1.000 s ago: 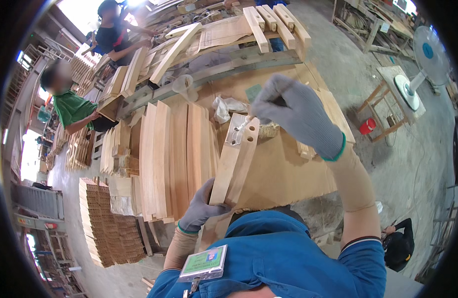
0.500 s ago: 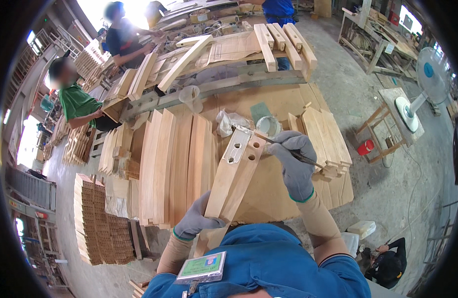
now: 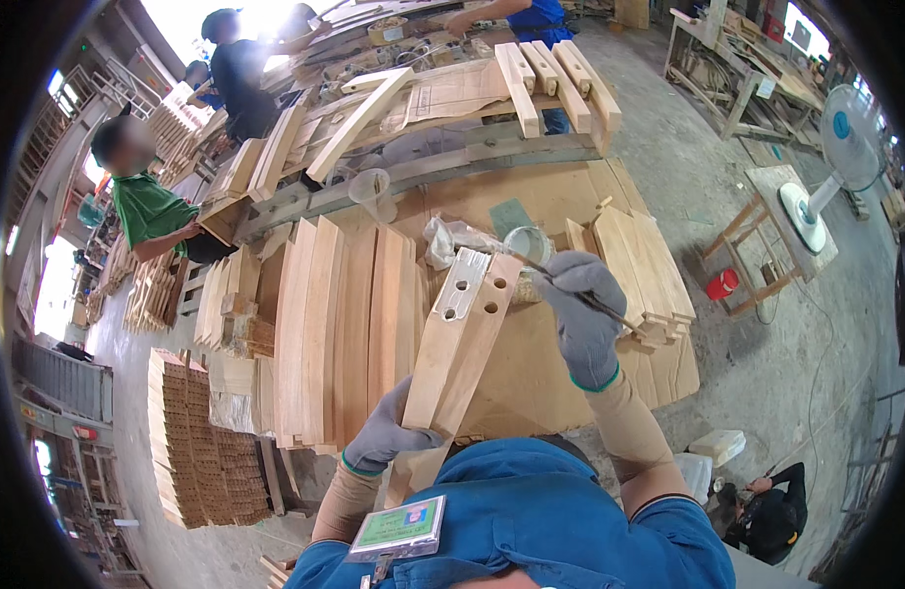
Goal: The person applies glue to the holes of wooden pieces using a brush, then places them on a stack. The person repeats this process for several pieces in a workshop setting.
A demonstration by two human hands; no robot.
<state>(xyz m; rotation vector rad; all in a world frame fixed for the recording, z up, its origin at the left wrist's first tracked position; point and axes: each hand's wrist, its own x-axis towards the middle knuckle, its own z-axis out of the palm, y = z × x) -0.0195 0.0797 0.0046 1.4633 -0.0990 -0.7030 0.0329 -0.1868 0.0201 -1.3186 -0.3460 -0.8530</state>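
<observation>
My gloved left hand (image 3: pixel 382 432) is closed round the near ends of two wooden bars lying side by side. White, glue-like coating covers the far end of the left bar (image 3: pixel 436 358), around its two holes. The right bar (image 3: pixel 477 344) has two holes in bare wood at its far end. In my gloved right hand (image 3: pixel 582 314) is a thin dark stick-like tool (image 3: pixel 602 307), pinched by the fingers. Its far tip comes close to the bars' ends and a clear plastic cup (image 3: pixel 528 241); whether it touches either I cannot tell.
Stacked boards (image 3: pixel 344 334) stand left of the bars, and more wooden pieces (image 3: pixel 639 265) lie right. Cardboard (image 3: pixel 570 383) covers the table. Beyond are another clear cup (image 3: pixel 372 191) and a plastic bag (image 3: pixel 440 243). Co-workers stand far left; a fan (image 3: pixel 806 216) stands right.
The white coating on the left bar's end looks flatter and more evenly spread. My right hand has shifted slightly, with the tool still in it. My left hand keeps its hold.
</observation>
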